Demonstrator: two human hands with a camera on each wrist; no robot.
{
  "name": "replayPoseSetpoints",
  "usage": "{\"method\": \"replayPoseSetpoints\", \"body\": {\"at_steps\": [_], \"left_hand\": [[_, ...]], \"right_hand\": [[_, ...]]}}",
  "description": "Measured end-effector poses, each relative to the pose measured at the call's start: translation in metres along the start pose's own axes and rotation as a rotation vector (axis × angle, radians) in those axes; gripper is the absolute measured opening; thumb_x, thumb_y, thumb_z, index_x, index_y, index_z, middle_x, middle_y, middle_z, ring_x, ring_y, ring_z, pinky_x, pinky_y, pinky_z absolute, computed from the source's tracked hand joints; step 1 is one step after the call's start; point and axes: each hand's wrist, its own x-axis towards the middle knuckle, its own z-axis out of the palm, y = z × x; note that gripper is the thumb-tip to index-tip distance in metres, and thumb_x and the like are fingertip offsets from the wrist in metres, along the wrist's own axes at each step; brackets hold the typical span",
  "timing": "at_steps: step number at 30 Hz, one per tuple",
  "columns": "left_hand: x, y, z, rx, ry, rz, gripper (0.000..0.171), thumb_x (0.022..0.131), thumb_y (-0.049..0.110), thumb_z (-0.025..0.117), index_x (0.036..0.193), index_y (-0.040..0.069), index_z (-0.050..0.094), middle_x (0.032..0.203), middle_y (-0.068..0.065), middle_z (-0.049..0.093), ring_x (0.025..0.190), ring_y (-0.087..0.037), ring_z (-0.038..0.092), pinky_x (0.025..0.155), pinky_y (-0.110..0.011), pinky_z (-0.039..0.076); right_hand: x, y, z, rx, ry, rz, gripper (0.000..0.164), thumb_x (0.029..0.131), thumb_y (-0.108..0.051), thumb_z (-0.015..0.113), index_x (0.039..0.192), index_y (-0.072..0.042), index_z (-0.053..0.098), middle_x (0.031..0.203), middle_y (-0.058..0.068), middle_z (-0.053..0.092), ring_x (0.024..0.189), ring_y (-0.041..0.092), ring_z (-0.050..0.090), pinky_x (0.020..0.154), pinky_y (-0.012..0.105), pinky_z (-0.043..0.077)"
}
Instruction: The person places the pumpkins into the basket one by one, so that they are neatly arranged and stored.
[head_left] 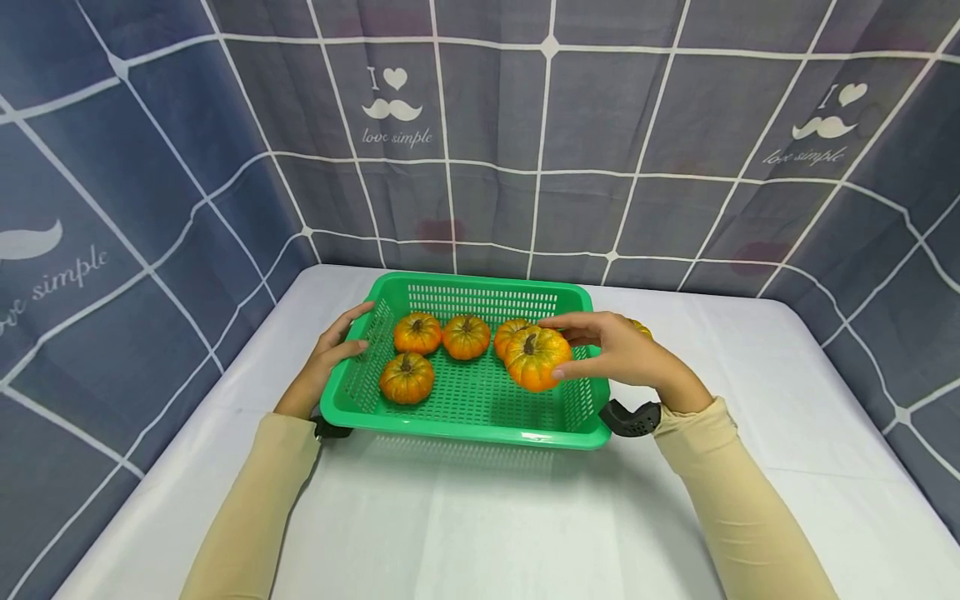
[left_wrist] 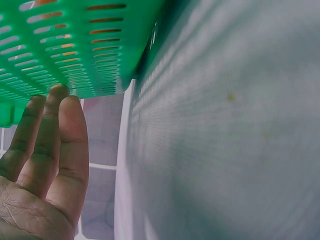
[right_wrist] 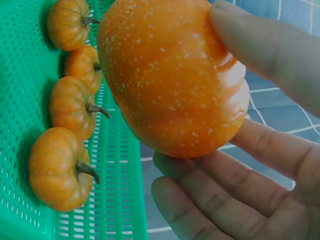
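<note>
A green plastic basket (head_left: 465, 436) with slotted walls stands on the white-covered table. My left hand (head_left: 333, 350) holds its left rim, thumb over the edge; in the left wrist view, straight fingers (left_wrist: 72, 120) lie against the outer wall. Between thumb and fingers, my right hand (head_left: 618, 350) grips a small orange pumpkin (head_left: 534, 360) above the right part of the basket. The right wrist view shows that pumpkin (right_wrist: 170, 75) close up, speckled with pale dots. Several other small pumpkins (head_left: 407, 378) with brown stems lie in the basket, mostly left and along the back.
Part of another yellow-orange pumpkin (head_left: 641, 328) shows behind my right hand, outside the basket. The white tablecloth (head_left: 480, 525) spreads in front and to both sides. Grey-blue checked curtains (head_left: 495, 108) enclose the table at the back, left and right.
</note>
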Motion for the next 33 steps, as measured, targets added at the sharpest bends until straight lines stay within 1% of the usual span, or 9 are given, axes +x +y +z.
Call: {"method": "replayPoseSetpoints", "body": {"at_steps": [3, 7, 9, 11, 13, 18, 23, 28, 33], "left_hand": [[0.0, 0.001, 0.0, -0.007, -0.004, -0.013, 0.069, 0.105, 0.013, 0.052, 0.17, 0.008, 0.032, 0.18, -0.011, 0.018, 0.166, -0.039, 0.005, 0.127, -0.068, 0.012], [-0.001, 0.002, 0.0, -0.032, -0.017, -0.026, 0.068, 0.106, 0.013, 0.05, 0.171, 0.011, 0.031, 0.178, -0.012, 0.022, 0.163, -0.038, 0.019, 0.121, -0.043, 0.036], [-0.001, 0.003, 0.001, -0.035, -0.017, -0.026, 0.067, 0.107, 0.013, 0.049, 0.171, 0.012, 0.032, 0.177, -0.013, 0.024, 0.16, -0.038, 0.024, 0.112, -0.028, 0.042], [-0.002, 0.003, 0.001, -0.049, -0.02, -0.029, 0.067, 0.107, 0.013, 0.049, 0.171, 0.013, 0.032, 0.176, -0.013, 0.026, 0.157, -0.038, 0.029, 0.105, -0.022, 0.047], [-0.002, 0.003, 0.001, -0.04, -0.018, -0.027, 0.067, 0.107, 0.014, 0.049, 0.171, 0.012, 0.032, 0.177, -0.013, 0.025, 0.16, -0.036, 0.025, 0.109, -0.024, 0.044], [-0.002, 0.002, 0.0, -0.017, -0.015, -0.021, 0.067, 0.107, 0.013, 0.05, 0.171, 0.01, 0.031, 0.179, -0.011, 0.02, 0.166, -0.034, 0.01, 0.122, -0.044, 0.03], [-0.002, 0.002, -0.001, -0.011, -0.017, -0.038, 0.068, 0.106, 0.016, 0.05, 0.172, 0.013, 0.031, 0.179, -0.01, 0.021, 0.165, -0.035, 0.015, 0.117, -0.035, 0.038], [-0.002, 0.003, -0.001, 0.001, -0.016, -0.035, 0.069, 0.106, 0.017, 0.051, 0.172, 0.014, 0.031, 0.179, -0.01, 0.021, 0.165, -0.036, 0.014, 0.122, -0.048, 0.031], [-0.002, 0.003, -0.001, -0.016, -0.017, -0.032, 0.068, 0.107, 0.015, 0.05, 0.172, 0.012, 0.031, 0.179, -0.01, 0.021, 0.164, -0.036, 0.016, 0.118, -0.04, 0.037]], "right_hand": [[0.006, -0.001, 0.003, 0.019, -0.033, -0.002, 0.063, 0.09, -0.007, 0.087, 0.147, 0.005, 0.063, 0.142, 0.02, 0.069, 0.124, 0.035, 0.07, 0.109, 0.055, 0.052], [0.015, -0.001, 0.007, 0.025, -0.065, 0.0, 0.063, 0.091, -0.007, 0.086, 0.147, 0.006, 0.062, 0.141, 0.021, 0.069, 0.124, 0.036, 0.07, 0.109, 0.058, 0.052], [0.019, 0.0, 0.009, 0.034, -0.084, -0.004, 0.062, 0.091, -0.006, 0.085, 0.147, 0.008, 0.061, 0.142, 0.021, 0.068, 0.124, 0.037, 0.07, 0.109, 0.058, 0.051], [0.025, 0.0, 0.011, 0.052, -0.108, -0.002, 0.063, 0.092, -0.006, 0.085, 0.148, 0.009, 0.06, 0.143, 0.022, 0.067, 0.126, 0.038, 0.069, 0.11, 0.057, 0.051], [0.03, 0.001, 0.013, 0.069, -0.13, 0.003, 0.065, 0.091, -0.005, 0.086, 0.149, 0.008, 0.059, 0.145, 0.022, 0.067, 0.127, 0.039, 0.068, 0.111, 0.055, 0.051], [0.041, 0.002, 0.019, 0.044, -0.16, 0.013, 0.065, 0.092, -0.008, 0.086, 0.15, 0.004, 0.061, 0.148, 0.019, 0.065, 0.127, 0.037, 0.069, 0.108, 0.049, 0.055], [0.05, 0.002, 0.024, -0.008, -0.17, 0.017, 0.063, 0.092, -0.013, 0.087, 0.149, 0.002, 0.063, 0.149, 0.018, 0.064, 0.127, 0.037, 0.067, 0.108, 0.049, 0.055], [0.058, 0.003, 0.029, -0.022, -0.194, 0.04, 0.063, 0.092, -0.013, 0.087, 0.148, 0.002, 0.064, 0.148, 0.018, 0.064, 0.128, 0.038, 0.063, 0.106, 0.05, 0.055], [0.067, 0.003, 0.035, -0.057, -0.244, 0.051, 0.063, 0.092, -0.014, 0.087, 0.148, 0.002, 0.064, 0.147, 0.017, 0.065, 0.125, 0.035, 0.064, 0.103, 0.045, 0.057]]}}
